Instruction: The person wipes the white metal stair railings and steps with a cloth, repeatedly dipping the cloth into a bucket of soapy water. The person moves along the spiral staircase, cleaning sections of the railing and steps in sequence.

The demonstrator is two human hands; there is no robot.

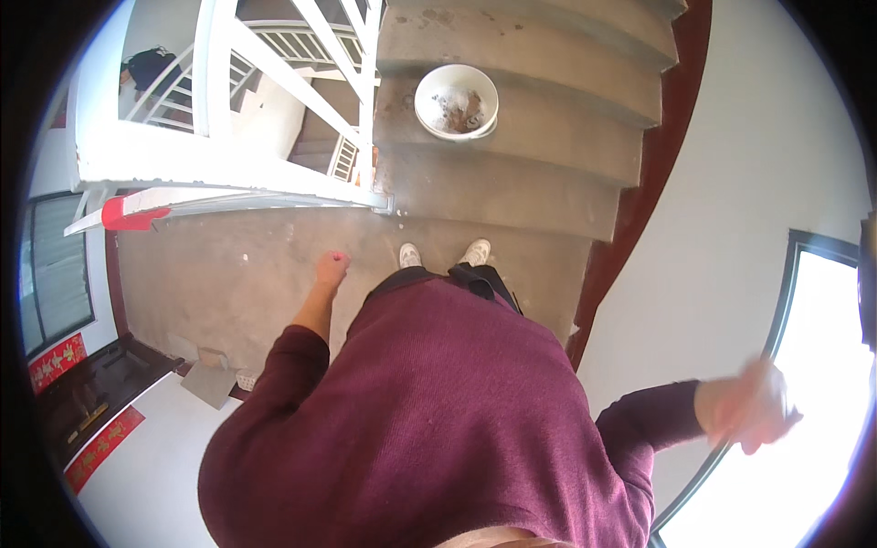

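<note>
My left hand [333, 267] hangs beside my body above the concrete landing [226, 274]. Its fingers look curled in, and no object shows in it. Raised out to the side, my right hand [754, 407] is motion-blurred in front of the bright window [822, 383]. The blur hides how its fingers are set and whether it holds anything. Ahead of my shoes [476, 252], a white plastic bucket [428, 123] stands on a stair step. Suds and a brownish patch are visible inside it. Both hands are well apart from the bucket.
Concrete stairs [534, 140] extend ahead, bordered by a dark red skirting band [644, 205]. A white metal railing [274, 200] with red cloth or tape [130, 213] stands at the left. Beyond it, a person [152, 68] is near a lower railing. A cardboard piece [209, 383] lies by a dark door [103, 390].
</note>
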